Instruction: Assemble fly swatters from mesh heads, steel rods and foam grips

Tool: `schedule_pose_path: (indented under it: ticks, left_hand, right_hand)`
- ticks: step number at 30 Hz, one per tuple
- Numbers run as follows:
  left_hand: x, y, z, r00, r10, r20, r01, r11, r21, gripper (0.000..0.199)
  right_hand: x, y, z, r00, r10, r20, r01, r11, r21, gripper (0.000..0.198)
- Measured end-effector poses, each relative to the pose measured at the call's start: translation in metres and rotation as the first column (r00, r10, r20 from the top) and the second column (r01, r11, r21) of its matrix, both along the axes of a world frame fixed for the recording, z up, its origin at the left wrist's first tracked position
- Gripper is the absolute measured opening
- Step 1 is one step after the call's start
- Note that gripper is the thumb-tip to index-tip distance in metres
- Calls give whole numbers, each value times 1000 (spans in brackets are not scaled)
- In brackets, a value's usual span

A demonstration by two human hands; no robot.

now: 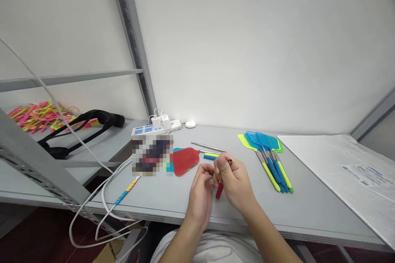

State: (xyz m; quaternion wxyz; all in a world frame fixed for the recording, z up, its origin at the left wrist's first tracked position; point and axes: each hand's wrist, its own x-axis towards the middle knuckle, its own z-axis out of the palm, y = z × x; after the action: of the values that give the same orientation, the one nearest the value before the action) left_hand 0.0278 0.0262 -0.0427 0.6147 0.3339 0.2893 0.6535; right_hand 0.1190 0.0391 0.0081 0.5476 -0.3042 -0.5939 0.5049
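Note:
My right hand (236, 181) is closed in a fist around a thin tube or rod, and only its dark end (230, 162) shows above the fingers. Beside it my left hand (202, 191) has its fingers curled in against the right one; what they pinch, if anything, is hidden. A red handle grip (219, 191) pokes out below, between the hands. Just beyond lie a yellow handle grip (211, 155) and a blue handle grip (210, 158). To their left a red fly swatter head (185, 161) lies over others. A bare metal rod (208, 147) lies behind.
Several assembled fly swatters (271, 160) lie in a fan on the right, beside a white wrapped board (333, 172). A power strip (157, 127) and white cables (103, 197) are at the left, near a metal shelf post (134, 41). A pixelated patch covers something on the table.

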Motion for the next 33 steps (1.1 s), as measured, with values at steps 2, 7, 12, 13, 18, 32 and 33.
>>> schedule_pose_path:
  ticks: [2, 7, 12, 13, 18, 32, 33]
  left_hand:
    - [1, -3, 2, 996, -43, -83, 45, 999, 20, 11]
    - [3, -13, 8, 925, -134, -355, 177, 980, 94, 22]
    - [3, -17, 11, 750, -51, -659, 126, 990, 67, 15]
    - [3, -17, 11, 734, -49, -678, 119, 991, 56, 18]
    - [2, -17, 6, 676, -95, -731, 168, 985, 27, 32]
    - [-17, -30, 25, 475, 152, -867, 90, 971, 220, 34]
    - [-21, -32, 30, 413, 157, -897, 107, 970, 218, 31]
  right_hand:
    - [3, 1, -3, 999, 3, -39, -3, 1000, -23, 41]
    - [24, 8, -10, 946, -30, -321, 2, 996, -87, 40]
    - [59, 11, -5, 695, -270, -666, 170, 962, -213, 35]
    - [65, 11, -4, 650, -302, -697, 183, 953, -241, 34]
    - [79, 6, -6, 546, -366, -754, 169, 929, -328, 32]
    - [65, 0, -9, 686, -331, -648, 128, 931, -341, 29]
    - [59, 0, -6, 683, -319, -656, 113, 935, -336, 30]
